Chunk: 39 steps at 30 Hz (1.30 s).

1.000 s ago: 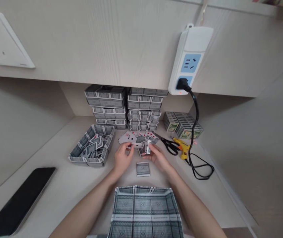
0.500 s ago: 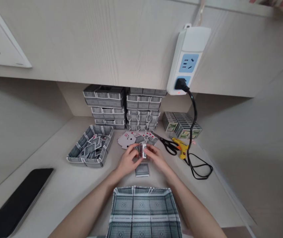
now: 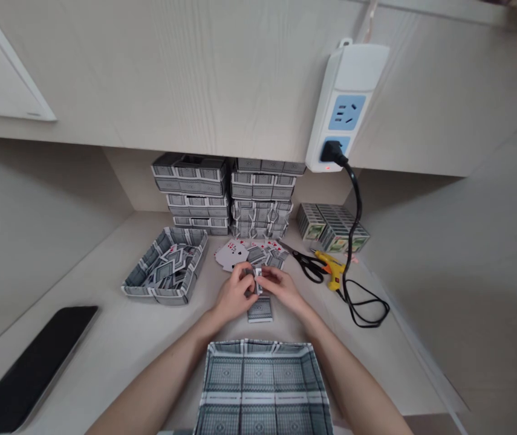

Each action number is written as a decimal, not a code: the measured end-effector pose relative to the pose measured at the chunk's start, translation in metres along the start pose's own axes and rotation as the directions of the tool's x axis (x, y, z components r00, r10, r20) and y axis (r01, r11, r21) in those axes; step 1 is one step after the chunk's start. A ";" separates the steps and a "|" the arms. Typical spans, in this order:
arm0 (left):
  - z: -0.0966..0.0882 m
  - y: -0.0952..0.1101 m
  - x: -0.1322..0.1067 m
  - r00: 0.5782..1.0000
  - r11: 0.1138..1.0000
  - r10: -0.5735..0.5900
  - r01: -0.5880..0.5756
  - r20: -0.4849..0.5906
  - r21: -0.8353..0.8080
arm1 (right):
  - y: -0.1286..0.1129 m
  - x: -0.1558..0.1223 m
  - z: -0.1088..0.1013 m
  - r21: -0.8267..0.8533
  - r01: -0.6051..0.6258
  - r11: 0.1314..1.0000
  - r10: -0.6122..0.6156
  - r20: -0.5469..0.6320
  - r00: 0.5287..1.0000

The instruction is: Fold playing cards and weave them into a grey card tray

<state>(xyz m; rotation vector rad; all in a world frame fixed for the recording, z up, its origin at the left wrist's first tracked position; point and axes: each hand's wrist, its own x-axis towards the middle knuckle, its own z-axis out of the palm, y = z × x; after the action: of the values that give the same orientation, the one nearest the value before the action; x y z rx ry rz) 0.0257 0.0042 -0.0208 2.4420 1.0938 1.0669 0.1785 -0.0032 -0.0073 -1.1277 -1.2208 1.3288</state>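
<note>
My left hand (image 3: 234, 294) and my right hand (image 3: 283, 288) meet over the desk, both pinched on a small folded playing card (image 3: 256, 281) held between their fingertips. Just below them a folded grey card piece (image 3: 260, 309) lies flat on the desk. Behind the hands, loose playing cards (image 3: 249, 252) are fanned out, some face up with red pips. An open box made of folded cards (image 3: 262, 386) stands at the near edge between my forearms.
A card tray (image 3: 141, 276) holding folded pieces stands at the left. Stacks of finished card boxes (image 3: 228, 196) line the back wall, with packs of decks (image 3: 331, 226) to the right. Scissors (image 3: 308, 264), a yellow glue gun (image 3: 333, 270) with black cord, a power strip (image 3: 346, 103), and a dark phone (image 3: 31, 368) are nearby.
My hands have come together from holding separate pieces apart and now press one small folded card between them, slightly nearer to me.
</note>
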 end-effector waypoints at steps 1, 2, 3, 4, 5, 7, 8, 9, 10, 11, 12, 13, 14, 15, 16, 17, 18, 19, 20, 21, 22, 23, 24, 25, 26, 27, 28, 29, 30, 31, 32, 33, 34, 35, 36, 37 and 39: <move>0.000 -0.001 0.000 1.000 1.000 -0.001 0.001 0.000 0.002 | 0.001 0.000 0.000 -0.007 -0.005 1.000 0.005 0.010 1.000; 0.000 -0.001 0.000 1.000 1.000 -0.001 0.001 0.001 0.003 | 0.001 0.000 -0.001 -0.010 -0.010 1.000 0.010 0.022 1.000; 0.000 -0.001 0.000 1.000 1.000 -0.001 0.001 0.003 0.004 | 0.002 0.000 -0.001 -0.011 -0.014 1.000 0.015 0.035 0.999; 0.001 -0.001 0.000 1.000 1.000 -0.001 0.001 0.005 0.005 | 0.002 0.001 -0.001 -0.010 -0.016 1.000 0.017 0.046 0.999; 0.001 -0.001 0.000 1.000 1.000 -0.001 0.001 0.009 0.004 | 0.003 0.001 -0.001 -0.010 -0.017 1.000 0.018 0.053 0.998; 0.001 -0.001 -0.001 1.000 1.000 0.003 -0.003 0.019 -0.001 | 0.003 0.001 -0.001 -0.014 -0.015 1.000 0.016 0.054 0.998; 0.001 -0.001 -0.001 1.000 1.000 0.005 -0.005 0.022 -0.005 | 0.003 0.000 -0.001 -0.016 -0.015 1.000 0.015 0.053 0.998; 0.001 -0.001 -0.001 1.000 1.000 0.008 -0.008 0.024 -0.009 | 0.003 0.000 -0.001 -0.015 -0.016 1.000 0.016 0.052 0.999; 0.001 0.000 -0.001 1.000 1.000 0.010 -0.010 0.024 -0.011 | 0.002 0.000 0.000 -0.011 -0.018 1.000 0.018 0.050 0.999; 0.001 0.000 -0.001 1.000 1.000 0.010 -0.010 0.021 -0.012 | 0.002 0.000 0.000 -0.005 -0.019 1.000 0.019 0.048 0.999; 0.001 0.000 -0.001 1.000 1.000 0.010 -0.010 0.017 -0.011 | 0.002 0.000 0.000 0.001 -0.018 1.000 0.018 0.047 0.999; 0.001 0.000 -0.001 1.000 1.000 0.011 -0.011 0.014 -0.008 | 0.002 0.000 0.000 0.011 -0.019 1.000 0.019 0.052 0.998; 0.001 0.000 -0.001 1.000 1.000 0.013 -0.013 0.011 -0.004 | 0.002 0.000 0.000 0.023 -0.022 1.000 0.020 0.061 0.998; 0.001 0.000 -0.001 1.000 1.000 0.016 -0.017 0.008 0.002 | 0.003 0.001 0.000 0.039 -0.026 0.999 0.023 0.075 0.997; 0.000 0.001 -0.001 1.000 1.000 0.020 -0.020 0.004 0.008 | 0.004 0.001 0.000 0.056 -0.034 0.998 0.029 0.092 0.995; 0.000 0.001 0.000 1.000 1.000 0.023 -0.023 0.000 0.014 | 0.005 0.001 0.000 0.075 -0.044 0.996 0.035 0.107 0.994; 0.000 0.001 0.000 1.000 0.999 0.027 -0.027 -0.005 0.018 | 0.006 0.002 0.000 0.094 -0.053 0.994 0.042 0.119 0.992; -0.001 0.002 0.000 0.999 0.999 0.031 -0.031 -0.009 0.021 | 0.007 0.002 0.000 0.112 -0.060 0.992 0.046 0.128 0.991; -0.001 0.002 0.000 0.999 0.999 0.035 -0.035 -0.010 0.022 | 0.009 0.001 0.001 0.130 -0.066 0.989 0.048 0.135 0.990; -0.002 0.003 0.000 0.999 0.999 0.041 -0.040 -0.007 0.021 | 0.009 0.001 0.001 0.151 -0.074 0.986 0.052 0.145 0.988; -0.003 0.003 0.000 0.999 0.999 0.046 -0.046 0.000 0.019 | 0.010 0.000 0.002 0.176 -0.080 0.981 0.052 0.156 0.986; -0.004 0.004 0.000 0.999 0.998 0.053 -0.053 0.011 0.017 | 0.009 -0.001 0.002 0.204 -0.083 0.976 0.049 0.166 0.985; -0.005 0.005 0.000 0.998 0.998 0.060 -0.061 0.024 0.016 | 0.008 -0.002 0.003 0.231 -0.084 0.969 0.043 0.176 0.983; -0.006 0.005 0.000 0.997 0.998 0.068 -0.069 0.033 0.016 | 0.007 -0.003 0.004 0.256 -0.086 0.963 0.039 0.185 0.982; -0.007 0.006 0.000 0.996 0.997 0.076 -0.076 0.040 0.013 | 0.005 -0.005 0.005 0.277 -0.088 0.957 0.035 0.192 0.981; -0.008 0.007 0.000 0.996 0.996 0.083 -0.084 0.042 0.007 | 0.002 -0.006 0.005 0.294 -0.093 0.951 0.035 0.198 0.980; -0.009 0.008 0.000 0.995 0.996 0.090 -0.090 0.041 -0.001 | 0.000 -0.007 0.005 0.307 -0.102 0.946 0.039 0.204 0.978; -0.009 0.009 -0.001 0.995 0.995 0.096 -0.096 0.037 -0.012 | -0.002 -0.009 0.006 0.315 -0.116 0.942 0.049 0.213 0.976; -0.009 0.010 -0.001 0.994 0.995 0.102 -0.101 0.031 -0.023 | -0.004 -0.010 0.006 0.319 -0.134 0.938 0.063 0.224 0.973; -0.009 0.011 -0.001 0.994 0.994 0.105 -0.104 0.024 -0.031 | -0.006 -0.011 0.007 0.317 -0.151 0.936 0.077 0.233 0.969; -0.008 0.011 -0.001 0.994 0.994 0.105 -0.105 0.019 -0.035 | -0.006 -0.011 0.007 0.312 -0.164 0.936 0.090 0.238 0.967; -0.008 0.012 -0.001 0.995 0.994 0.103 -0.102 0.015 -0.037 | -0.007 -0.012 0.007 0.304 -0.169 0.938 0.099 0.234 0.967; -0.007 0.013 -0.001 0.995 0.994 0.098 -0.098 0.016 -0.039 | -0.006 -0.012 0.008 0.294 -0.162 0.942 0.099 0.219 0.971; -0.008 0.014 0.000 0.995 0.995 0.094 -0.093 0.023 -0.041 | -0.006 -0.012 0.008 0.282 -0.144 0.949 0.090 0.196 0.976; -0.008 0.015 0.000 0.995 0.995 0.089 -0.088 0.034 -0.046 | -0.005 -0.011 0.007 0.264 -0.116 0.958 0.072 0.170 0.983; -0.009 0.016 0.000 0.995 0.995 0.087 -0.084 0.047 -0.057 | -0.005 -0.010 0.006 0.239 -0.081 0.968 0.047 0.145 0.988; -0.012 0.017 0.001 0.994 0.992 0.083 -0.076 0.065 -0.104 | -0.005 -0.008 0.004 0.169 -0.005 0.986 -0.012 0.096 0.995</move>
<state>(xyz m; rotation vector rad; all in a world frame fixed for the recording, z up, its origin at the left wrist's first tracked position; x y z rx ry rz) 0.0271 -0.0077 -0.0035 2.4409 0.9050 1.0260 0.1756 -0.0118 -0.0016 -0.9496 -1.1541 1.4699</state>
